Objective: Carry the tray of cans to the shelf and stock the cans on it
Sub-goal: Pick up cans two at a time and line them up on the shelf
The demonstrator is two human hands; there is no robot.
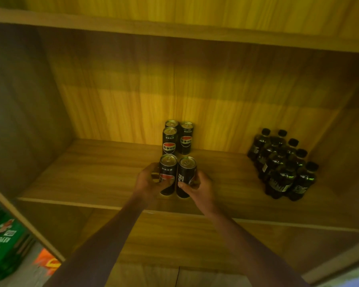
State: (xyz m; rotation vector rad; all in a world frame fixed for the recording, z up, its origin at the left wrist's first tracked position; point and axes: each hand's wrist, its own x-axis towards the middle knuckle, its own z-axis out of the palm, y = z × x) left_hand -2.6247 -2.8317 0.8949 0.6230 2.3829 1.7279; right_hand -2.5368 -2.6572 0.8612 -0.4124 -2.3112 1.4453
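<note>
Two tall black cans stand side by side near the front of the wooden shelf board. My left hand is wrapped around the left can. The right can is gripped by my right hand. Both cans are upright, with their bases at the board. Behind them, against the back panel, three more black cans stand close together. No tray is in view.
A cluster of several dark bottles fills the right end of the same shelf. The shelf's side wall rises at left and another board runs overhead. Green cartons and an orange pack lie low at far left.
</note>
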